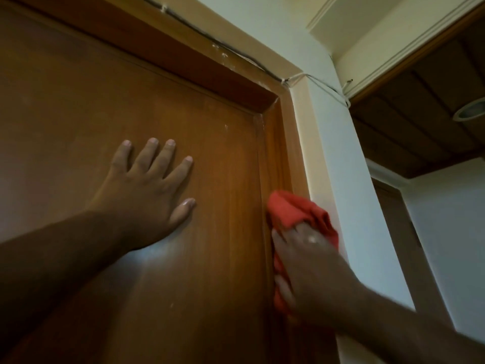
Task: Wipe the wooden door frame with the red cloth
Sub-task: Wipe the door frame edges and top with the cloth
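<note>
The wooden door frame (284,143) runs up the right side of a brown door (91,106) and across its top. My right hand (307,261) presses a bunched red cloth (296,208) against the frame's right upright, about halfway down the view. The cloth sticks out above and to the left of my fingers. My left hand (149,185) lies flat on the door panel with its fingers spread, holding nothing.
A dark cable (210,40) is clipped along the top of the frame, with thin wires at the corner. A white wall (338,153) stands right of the frame. A wood-lined ceiling recess with a round light (469,111) is at the upper right.
</note>
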